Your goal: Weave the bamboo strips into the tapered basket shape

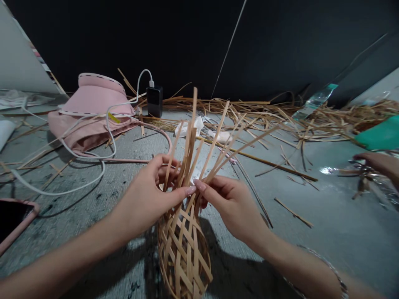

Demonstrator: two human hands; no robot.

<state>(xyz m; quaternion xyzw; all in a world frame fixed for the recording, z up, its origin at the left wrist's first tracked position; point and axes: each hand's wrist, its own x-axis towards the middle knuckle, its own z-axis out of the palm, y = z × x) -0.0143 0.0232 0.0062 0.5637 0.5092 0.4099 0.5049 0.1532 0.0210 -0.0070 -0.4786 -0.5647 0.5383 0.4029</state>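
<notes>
Left grip nearly shut round loose strips, right grip pinching same strips, keeping them upright and bunched; woven basket sits just below both grips, strips rising from its open top.

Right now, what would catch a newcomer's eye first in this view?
The half-woven basket of pale flat strips stands out at bottom centre, its loose strips rising between the left hand and the right hand. Behind it on the left sits a pink stitched fabric bundle, beside a black power bank with a white cable plugged in. Dry tan straw strips heap along the back.
</notes>
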